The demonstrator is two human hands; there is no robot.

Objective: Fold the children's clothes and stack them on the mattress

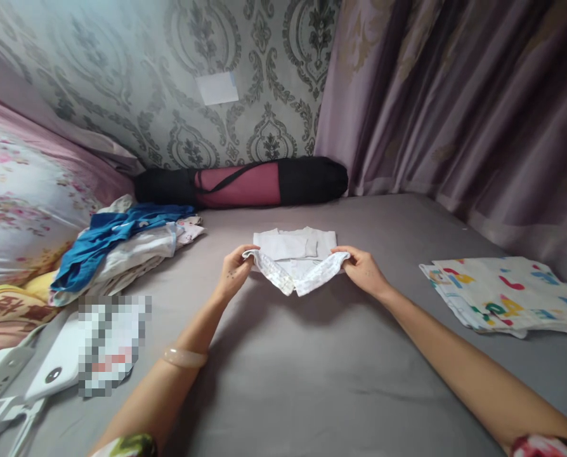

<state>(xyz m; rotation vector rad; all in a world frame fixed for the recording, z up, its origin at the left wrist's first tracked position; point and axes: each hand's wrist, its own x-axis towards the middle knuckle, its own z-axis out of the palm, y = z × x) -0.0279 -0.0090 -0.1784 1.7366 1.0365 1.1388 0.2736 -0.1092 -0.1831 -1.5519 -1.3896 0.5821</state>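
Note:
A small white shirt lies on the grey bed sheet, a sleeve folded across its body. Its near edge is lifted and sags in the middle, showing a patterned inner side. My left hand pinches the left corner of that edge between thumb and fingers. At the opposite corner, my right hand grips the cloth the same way. The shirt's far part rests flat on the sheet.
Folded cloth with colourful letters lies at right. Left are piled clothes, a power strip, a white device and a blurred-out item. A black and maroon bag lies along the wall, beside purple curtains.

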